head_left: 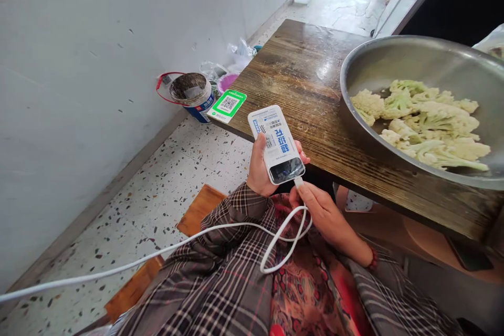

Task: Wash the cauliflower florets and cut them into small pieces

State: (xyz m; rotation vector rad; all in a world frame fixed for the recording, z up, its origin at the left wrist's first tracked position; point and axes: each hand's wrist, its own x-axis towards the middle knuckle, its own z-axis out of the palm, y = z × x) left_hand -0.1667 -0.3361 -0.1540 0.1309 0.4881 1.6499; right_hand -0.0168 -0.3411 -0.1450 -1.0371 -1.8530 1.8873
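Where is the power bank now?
In the head view, the power bank is near the centre, in the left hand, just above the plug in the right hand.

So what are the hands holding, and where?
The left hand holds the power bank by its sides; the right hand, the cable by its plug.

Left hand [262, 168]: most fingers concealed behind the white device [271, 128]; only fingertips emerge at its three o'clock side. Readout on the dark panel [286, 170]: illegible. Plug [298, 182]: partly covered by the right hand [321, 210], tip hidden – full seating cannot be confirmed. White cable [157, 253]: cut off at the eight o'clock edge, far end out of frame. Metal bowl [364, 71]: cropped at three o'clock – it also masks part of the tabletop [291, 58]. Plastic bag [490, 41], two o'clock: cropped, contents indistinct.
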